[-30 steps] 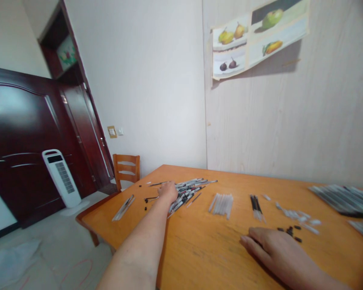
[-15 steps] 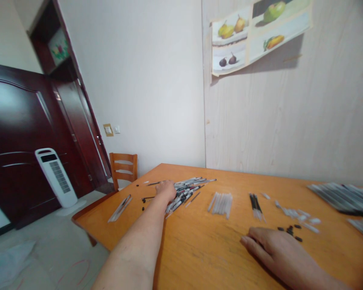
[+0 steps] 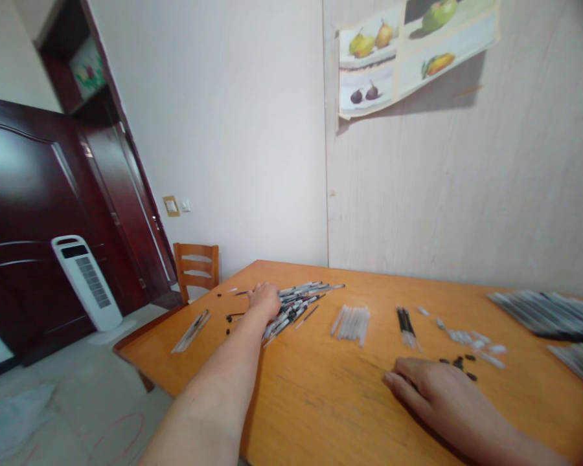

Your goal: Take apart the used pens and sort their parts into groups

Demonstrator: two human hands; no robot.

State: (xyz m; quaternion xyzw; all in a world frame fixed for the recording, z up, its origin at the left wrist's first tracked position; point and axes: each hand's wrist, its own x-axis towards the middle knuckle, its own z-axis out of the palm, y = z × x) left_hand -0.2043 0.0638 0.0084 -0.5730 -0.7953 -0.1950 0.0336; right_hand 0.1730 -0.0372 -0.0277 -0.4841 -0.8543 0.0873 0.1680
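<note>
My left hand (image 3: 265, 299) reaches to the left end of a loose pile of pens (image 3: 291, 312) on the wooden table (image 3: 320, 388). Its fingertips point away from me and are hidden behind the back of the hand. Close to the front of the table lies my right hand (image 3: 432, 391), fingers curled and thumb drawn in against them. What it holds, if anything, cannot be made out. Beyond that hand are small black parts (image 3: 459, 362) and whitish translucent caps (image 3: 471, 340). A row of clear tubes (image 3: 350, 323) lies between the two hands.
Several dark refills or pens (image 3: 407, 327) lie right of the tubes. Rows of pens (image 3: 548, 310) fill the right end. More thin pieces (image 3: 191, 331) lie at the left edge. A wooden chair (image 3: 197, 265) stands behind, and a white tower appliance (image 3: 87, 281) by the door.
The left hand has shifted slightly at the pile, its fingers pointing more away from me. The view has moved a little. The right hand stays resting on the table.
</note>
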